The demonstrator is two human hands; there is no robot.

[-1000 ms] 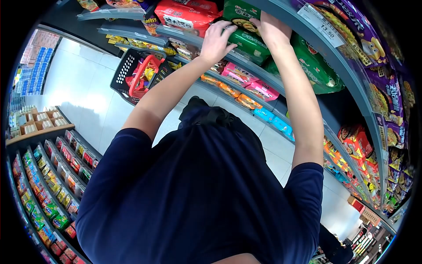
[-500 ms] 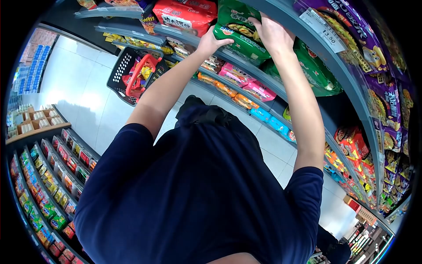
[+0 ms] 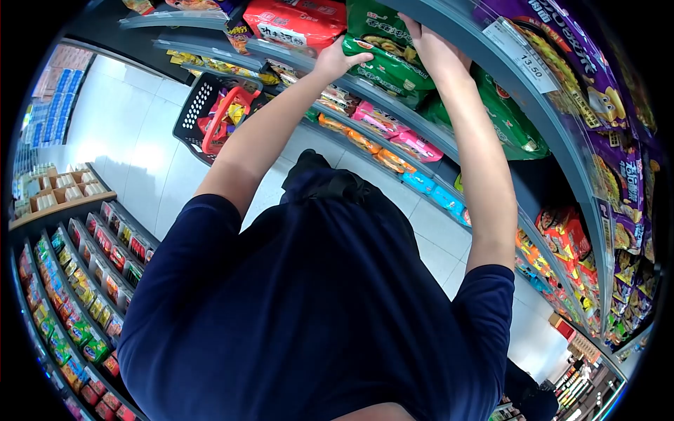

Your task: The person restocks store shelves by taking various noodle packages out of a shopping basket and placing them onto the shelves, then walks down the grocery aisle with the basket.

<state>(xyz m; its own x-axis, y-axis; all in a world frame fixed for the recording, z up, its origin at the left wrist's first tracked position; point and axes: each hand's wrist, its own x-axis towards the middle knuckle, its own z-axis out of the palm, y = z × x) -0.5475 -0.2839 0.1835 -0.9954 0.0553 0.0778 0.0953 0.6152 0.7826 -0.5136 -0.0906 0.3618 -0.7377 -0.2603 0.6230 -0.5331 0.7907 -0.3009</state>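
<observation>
A green multi-pack of instant noodles [image 3: 385, 69] is on the shelf at the top of the view, between my two hands. My left hand [image 3: 335, 60] grips its left edge, thumb laid across the front and the other fingers out of sight. On its right side, my right hand [image 3: 438, 50] holds the upper part, its fingertips partly hidden by the shelf above. Left of the pack sits a red noodle multi-pack [image 3: 298, 24], close to my left hand. Another green pack [image 3: 502, 112] lies to the right, below my right wrist.
A black shopping basket [image 3: 188, 116] with a red handle and snack packets stands on the floor at left. A shelf edge with a price tag [image 3: 523, 56] curves above my right arm, bearing purple noodle packs [image 3: 618, 158]. Candy racks [image 3: 77, 281] stand at lower left.
My right hand has slid a little farther up the green pack. My left hand keeps its hold, shifting only slightly. The pack's lower front looks tilted and creased differently.
</observation>
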